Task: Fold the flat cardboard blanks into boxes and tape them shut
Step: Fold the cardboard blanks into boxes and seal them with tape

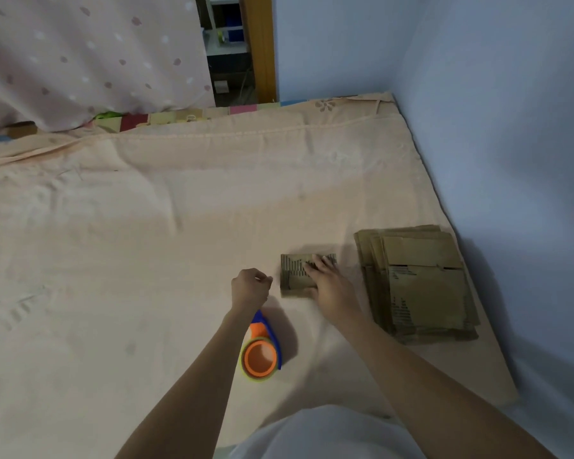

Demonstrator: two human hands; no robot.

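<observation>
Bare forearms, no sleeves; pale white garment [328, 435] over the lap.

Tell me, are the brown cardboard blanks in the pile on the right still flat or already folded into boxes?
Still flat. The pile of brown cardboard blanks lies in thin layers on the peach bed sheet, flaps spread.

Single head view; forward and down over the bed [179, 226]

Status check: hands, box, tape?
Right hand flat on small box. Left hand curled, holding nothing visible. Tape dispenser lying idle under left forearm. Blank stack at right, untouched.
</observation>
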